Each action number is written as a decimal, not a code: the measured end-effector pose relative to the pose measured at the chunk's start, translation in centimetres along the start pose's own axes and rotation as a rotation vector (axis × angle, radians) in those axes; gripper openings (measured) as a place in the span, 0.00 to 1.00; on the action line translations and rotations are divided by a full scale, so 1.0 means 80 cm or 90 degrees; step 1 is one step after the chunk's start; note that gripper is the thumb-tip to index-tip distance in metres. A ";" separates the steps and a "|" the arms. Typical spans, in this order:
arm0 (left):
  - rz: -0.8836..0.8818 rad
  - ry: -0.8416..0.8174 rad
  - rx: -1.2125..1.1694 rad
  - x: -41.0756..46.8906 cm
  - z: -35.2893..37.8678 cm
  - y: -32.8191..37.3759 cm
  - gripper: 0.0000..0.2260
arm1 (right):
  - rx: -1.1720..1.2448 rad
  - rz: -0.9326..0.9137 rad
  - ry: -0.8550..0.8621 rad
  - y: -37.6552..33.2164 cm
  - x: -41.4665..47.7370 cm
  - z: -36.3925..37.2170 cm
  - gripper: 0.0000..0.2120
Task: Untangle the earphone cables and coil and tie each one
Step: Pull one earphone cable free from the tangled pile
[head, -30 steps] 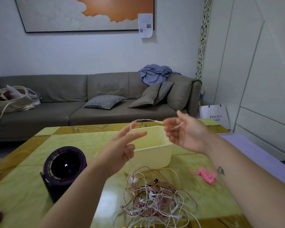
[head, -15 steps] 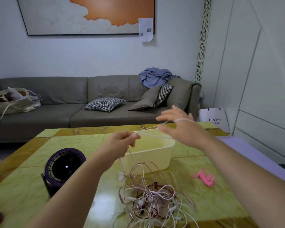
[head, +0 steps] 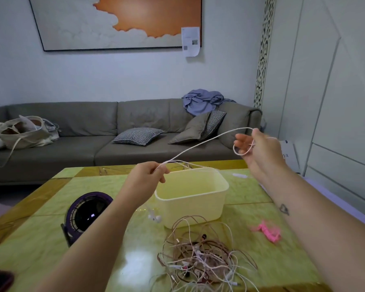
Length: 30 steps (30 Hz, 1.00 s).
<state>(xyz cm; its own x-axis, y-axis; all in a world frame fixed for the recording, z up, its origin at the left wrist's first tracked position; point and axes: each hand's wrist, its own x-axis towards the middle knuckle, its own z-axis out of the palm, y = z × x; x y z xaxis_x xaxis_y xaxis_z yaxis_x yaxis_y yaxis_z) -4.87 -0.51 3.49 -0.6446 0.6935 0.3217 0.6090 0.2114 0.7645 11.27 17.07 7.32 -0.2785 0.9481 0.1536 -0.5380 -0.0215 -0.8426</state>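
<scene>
Left hand (head: 144, 175): fingers curled in, thumb and forefinger pinching the white cable (head: 198, 145) at their tips; the hand is raised over the far-left corner of the tub (head: 192, 194).

Right hand (head: 259, 150): fingers loosely extended and slightly apart, not closed; the cable is looped round them in a small ring, one strand passing over the thumb and another across the back of the hand; the hand is raised above and to the right of the tub, beyond its far rim.

Cable: thin, white, drawn in a shallow arc from the left pinch up to the right fingers, clear of the tub; from the left pinch further thin strands trail across the tub's far rim.

White earbuds (head: 155, 218): seen just left of the tub's near-left corner, blurred; whether they belong to the held cable cannot be told.

Tangle (head: 202, 258): white and rose-brown cables heaped on the table (head: 40, 239) in front of the tub, some loops reaching its near wall; plugs and buds mixed in.

Pink ties (head: 269, 229): on the table to the right of the tub, apart from it.

Fan (head: 86, 216): dark purple, left of the tub, well apart.
</scene>
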 end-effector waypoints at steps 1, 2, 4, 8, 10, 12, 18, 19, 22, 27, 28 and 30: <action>-0.005 -0.005 -0.029 0.001 0.000 0.001 0.14 | 0.063 0.070 -0.018 0.003 -0.005 0.000 0.10; -0.012 -0.012 -0.057 0.001 0.001 0.004 0.15 | 0.096 0.132 -0.042 0.006 -0.011 0.002 0.10; -0.018 -0.032 -0.085 0.002 0.002 0.011 0.16 | 0.085 0.223 -0.109 0.017 -0.023 0.005 0.11; -0.040 -0.160 -0.160 -0.004 -0.001 0.030 0.15 | -0.005 0.271 -0.226 0.022 -0.031 0.005 0.11; -0.055 -0.262 -0.218 -0.009 -0.007 0.040 0.15 | 0.005 0.274 -0.274 0.012 -0.029 -0.004 0.10; -0.053 -0.345 -0.259 -0.014 -0.008 0.051 0.15 | 0.046 0.279 -0.264 0.002 -0.023 -0.016 0.09; 0.010 -0.463 -0.238 -0.030 0.043 0.085 0.14 | 0.085 0.247 -0.170 -0.013 -0.019 -0.047 0.10; 0.018 -0.477 -0.212 -0.032 0.058 0.089 0.14 | 0.108 0.249 -0.163 -0.017 -0.018 -0.056 0.11; 0.028 -0.510 -0.110 -0.040 0.103 0.095 0.14 | 0.186 0.258 -0.145 -0.031 -0.015 -0.084 0.13; 0.046 -0.528 0.021 -0.047 0.161 0.097 0.13 | 0.301 0.256 -0.136 -0.051 -0.009 -0.121 0.15; 0.036 -0.531 0.009 -0.047 0.171 0.098 0.13 | 0.317 0.254 -0.132 -0.055 -0.006 -0.128 0.15; 0.000 -0.531 -0.057 -0.045 0.181 0.100 0.12 | 0.332 0.252 -0.114 -0.059 0.001 -0.141 0.13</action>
<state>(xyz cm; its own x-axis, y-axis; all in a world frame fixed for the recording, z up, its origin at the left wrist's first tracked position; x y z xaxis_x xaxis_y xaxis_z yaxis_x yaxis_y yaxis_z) 8.99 8.67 0.34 -0.0707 0.9829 -0.1702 0.5475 0.1809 0.8170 22.80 20.80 5.50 -0.6369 0.7709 0.0064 -0.6693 -0.5487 -0.5009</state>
